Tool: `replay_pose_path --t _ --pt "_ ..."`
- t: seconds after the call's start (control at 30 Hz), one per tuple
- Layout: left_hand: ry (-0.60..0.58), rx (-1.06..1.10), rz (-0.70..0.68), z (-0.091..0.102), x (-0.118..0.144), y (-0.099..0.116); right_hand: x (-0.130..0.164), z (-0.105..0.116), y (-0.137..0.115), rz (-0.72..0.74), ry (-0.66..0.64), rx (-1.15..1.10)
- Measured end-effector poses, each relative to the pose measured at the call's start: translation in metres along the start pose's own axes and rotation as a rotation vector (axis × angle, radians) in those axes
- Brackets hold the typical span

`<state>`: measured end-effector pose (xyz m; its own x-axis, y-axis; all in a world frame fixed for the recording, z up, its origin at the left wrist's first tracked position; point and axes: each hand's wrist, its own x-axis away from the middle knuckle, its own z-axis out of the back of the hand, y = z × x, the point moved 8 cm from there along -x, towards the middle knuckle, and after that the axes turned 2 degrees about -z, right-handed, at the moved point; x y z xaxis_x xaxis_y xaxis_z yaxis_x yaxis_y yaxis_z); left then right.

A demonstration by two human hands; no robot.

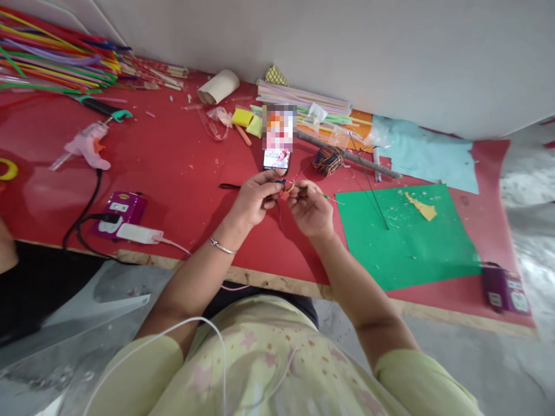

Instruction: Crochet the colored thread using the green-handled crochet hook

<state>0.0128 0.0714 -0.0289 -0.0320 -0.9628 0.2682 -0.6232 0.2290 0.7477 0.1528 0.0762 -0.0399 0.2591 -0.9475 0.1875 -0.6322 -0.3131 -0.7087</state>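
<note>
Above the red table, my left hand (259,197) is closed, pinching a small piece of dark yarn (281,183). Close beside it, my right hand (311,211) is closed around a thin crochet hook (333,199), whose slim end sticks out to the right. A small orange-yellow loop shows between the fingertips; its details are too small to tell. A strand of yarn hangs below my left fingers. Just beyond the hands stands a lit phone (277,159). A multicoloured ball of yarn (328,160) lies behind my right hand.
A green sheet (407,248) with scraps lies right. Pipe cleaners (56,58), a pink glue gun (87,144) and a purple power socket (124,211) with cables are left. A cardboard tube (219,86) and a grey stick (368,162) lie at the back. Another person's arm (6,245) shows far left.
</note>
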Motion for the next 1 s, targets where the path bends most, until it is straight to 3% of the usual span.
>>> replay_pose_path --t 0.13,0.27,0.63,1.0 --pt "-0.009 0.058 0.039 -0.002 -0.001 -0.007 0.001 -0.003 0.013 -0.084 0.024 -0.152" --pt "0.036 0.055 -0.011 0.000 -0.002 -0.007 0.001 -0.002 0.019 -0.106 0.056 -0.243" --pt "0.046 -0.016 -0.052 0.003 -0.002 -0.001 0.002 0.000 0.001 0.069 0.044 0.074" --pt "0.052 -0.094 -0.110 0.006 -0.002 0.005 -0.002 0.000 -0.005 0.085 -0.024 0.091"
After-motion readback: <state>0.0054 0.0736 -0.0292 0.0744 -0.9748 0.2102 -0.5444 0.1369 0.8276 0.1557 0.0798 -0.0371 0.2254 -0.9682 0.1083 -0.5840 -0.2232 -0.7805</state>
